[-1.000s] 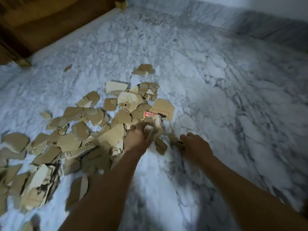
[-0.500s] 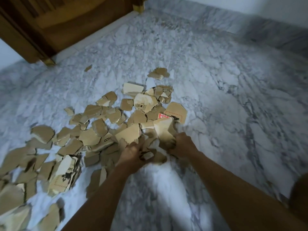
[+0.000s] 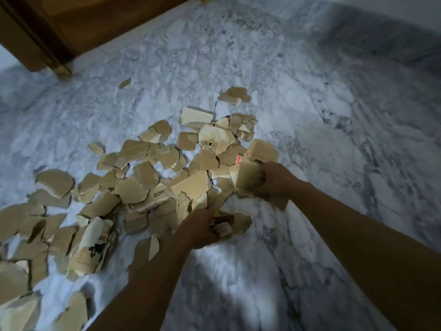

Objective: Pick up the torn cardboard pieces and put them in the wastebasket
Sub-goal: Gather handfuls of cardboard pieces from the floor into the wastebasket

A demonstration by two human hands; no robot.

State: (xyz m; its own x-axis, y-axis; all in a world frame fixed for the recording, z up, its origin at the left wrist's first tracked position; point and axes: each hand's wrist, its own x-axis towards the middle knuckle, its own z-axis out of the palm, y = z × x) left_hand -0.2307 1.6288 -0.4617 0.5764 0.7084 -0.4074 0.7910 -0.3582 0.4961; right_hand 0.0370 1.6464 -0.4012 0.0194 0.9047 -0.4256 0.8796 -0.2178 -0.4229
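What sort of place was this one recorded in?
Likely an indoor room, perhaps in a home: a white-and-grey marble floor, a matching marble skirting below a plain wall, and a wooden door or cabinet at the far left.

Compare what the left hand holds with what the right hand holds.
The left hand grips several small scraps, near the camera; the right hand grips a larger pale piece, farther out. Both loads are torn brown cardboard, held at the pile edge.

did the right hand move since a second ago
Yes. The right hand has closed in leftward on the red-marked cardboard piece and now grips torn pieces right beside it.
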